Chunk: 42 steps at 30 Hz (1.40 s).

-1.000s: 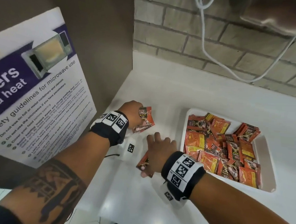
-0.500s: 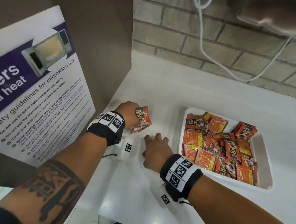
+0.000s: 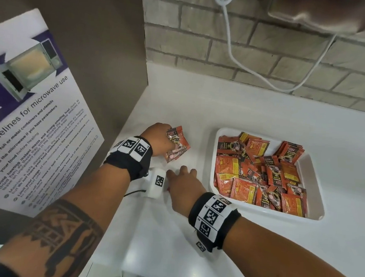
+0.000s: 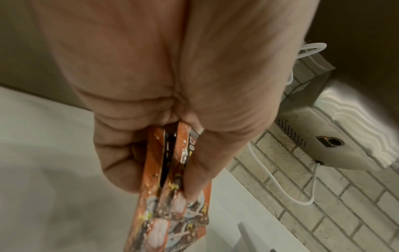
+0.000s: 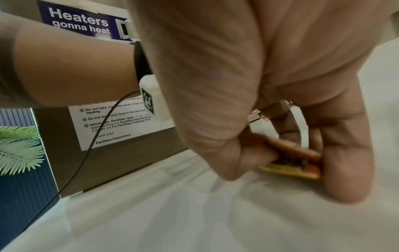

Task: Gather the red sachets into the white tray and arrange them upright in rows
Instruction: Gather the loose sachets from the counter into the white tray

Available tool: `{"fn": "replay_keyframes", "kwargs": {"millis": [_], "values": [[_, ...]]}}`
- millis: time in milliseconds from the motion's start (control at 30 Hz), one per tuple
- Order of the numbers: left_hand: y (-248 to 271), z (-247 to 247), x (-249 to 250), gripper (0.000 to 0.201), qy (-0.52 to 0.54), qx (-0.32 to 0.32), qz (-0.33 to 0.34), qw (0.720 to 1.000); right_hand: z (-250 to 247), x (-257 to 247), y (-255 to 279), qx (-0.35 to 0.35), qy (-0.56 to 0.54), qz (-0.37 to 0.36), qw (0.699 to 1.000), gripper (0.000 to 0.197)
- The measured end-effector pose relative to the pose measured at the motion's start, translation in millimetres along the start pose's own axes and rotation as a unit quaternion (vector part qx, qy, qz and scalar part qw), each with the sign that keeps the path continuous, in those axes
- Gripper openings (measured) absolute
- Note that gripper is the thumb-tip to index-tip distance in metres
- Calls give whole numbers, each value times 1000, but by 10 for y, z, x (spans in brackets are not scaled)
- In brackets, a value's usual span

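My left hand (image 3: 162, 138) grips a small stack of red sachets (image 3: 177, 145) on edge, just above the white counter, left of the white tray (image 3: 315, 209); in the left wrist view the held sachets (image 4: 170, 201) show between thumb and fingers. My right hand (image 3: 183, 187) is palm down on the counter near the tray's left rim. In the right wrist view its thumb and fingers pinch a red sachet (image 5: 291, 162) low against the counter; the head view hides that sachet. Several red sachets (image 3: 261, 174) lie jumbled flat in the tray.
A brown cabinet side with a microwave safety poster (image 3: 27, 116) stands at the left. A brick wall (image 3: 268, 64) with a hanging white cable (image 3: 236, 60) and a wall-mounted device (image 3: 328, 14) runs behind. White counter (image 3: 169, 245) extends around the tray.
My right hand has slid up and left along the counter, and the sachet seen under it one second ago is now covered. The left hand keeps its stack almost still.
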<state>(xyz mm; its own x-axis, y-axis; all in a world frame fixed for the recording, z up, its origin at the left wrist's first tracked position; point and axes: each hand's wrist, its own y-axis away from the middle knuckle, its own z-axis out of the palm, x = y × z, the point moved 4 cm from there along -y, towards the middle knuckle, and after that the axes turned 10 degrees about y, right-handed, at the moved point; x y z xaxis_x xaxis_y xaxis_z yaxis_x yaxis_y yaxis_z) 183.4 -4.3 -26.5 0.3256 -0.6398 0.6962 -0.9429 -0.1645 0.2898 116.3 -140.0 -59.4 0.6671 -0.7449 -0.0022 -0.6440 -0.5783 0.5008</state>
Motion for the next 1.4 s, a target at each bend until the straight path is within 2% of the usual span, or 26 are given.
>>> {"fn": "replay_keyframes", "kwargs": {"millis": [167, 467, 600, 733, 900, 1000, 1100, 1233, 1333, 1367, 1400], "values": [[-48, 2, 43, 24, 28, 9, -5, 1000, 17, 36, -7, 7, -14, 7, 1000, 59], [-93, 55, 135, 22, 45, 2, -6, 999, 34, 131, 55, -18, -23, -29, 999, 64], [-75, 61, 145, 23, 52, -1, -7, 999, 61, 138, 11, -32, -4, -18, 999, 55], [-64, 52, 149, 21, 59, 3, -6, 998, 167, 10, -45, -13, 62, -34, 997, 47], [-58, 65, 139, 22, 79, 6, -13, 997, 256, 12, -27, 17, 64, -23, 998, 56], [-60, 91, 144, 23, 87, 2, -14, 996, 251, 49, -21, 9, 62, -26, 998, 47], [-50, 104, 159, 21, 97, -6, -15, 995, 206, 58, 34, 35, 55, -36, 997, 34], [-43, 85, 156, 21, 120, -6, -17, 993, 19, 108, 157, 71, -44, -39, 996, 32], [-39, 79, 147, 21, 175, -11, -27, 984, -278, 272, 333, 95, -143, -44, 984, 13], [-39, 88, 151, 24, 194, -12, -32, 980, -393, 365, 428, 103, -180, -46, 977, 12], [-47, 109, 158, 28, 207, -13, -34, 978, -489, 501, 521, 103, -228, -37, 967, 19]]}}
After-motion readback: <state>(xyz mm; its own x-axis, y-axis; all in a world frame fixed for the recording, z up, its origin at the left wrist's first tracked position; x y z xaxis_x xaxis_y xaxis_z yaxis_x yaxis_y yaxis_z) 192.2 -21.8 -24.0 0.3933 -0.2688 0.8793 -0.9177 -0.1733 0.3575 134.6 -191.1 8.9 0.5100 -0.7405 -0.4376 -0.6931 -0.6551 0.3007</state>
